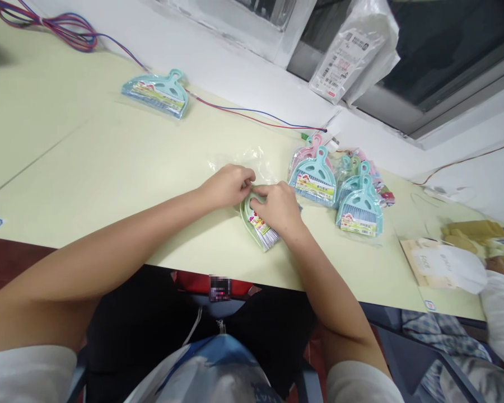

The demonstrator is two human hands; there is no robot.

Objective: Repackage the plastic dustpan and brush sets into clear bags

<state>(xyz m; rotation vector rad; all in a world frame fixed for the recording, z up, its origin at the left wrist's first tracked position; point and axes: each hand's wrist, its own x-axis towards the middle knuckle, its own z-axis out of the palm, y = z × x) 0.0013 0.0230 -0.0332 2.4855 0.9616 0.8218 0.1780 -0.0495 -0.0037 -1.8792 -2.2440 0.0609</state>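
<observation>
A small green dustpan with a grey-bristled brush and a printed label lies at the table's front edge, its handle end pointing away from me. My right hand is closed over the set, thumb and fingers at its upper part. My left hand is closed in a pinch beside the handle end, at the edge of a clear plastic bag that spreads out beyond both hands. The handle is mostly hidden by my fingers.
Bagged dustpan sets in blue and pink lean in a cluster to the right, another blue set in front. One more blue set lies far left. Cables run along the wall. A co-worker's sleeve shows at right.
</observation>
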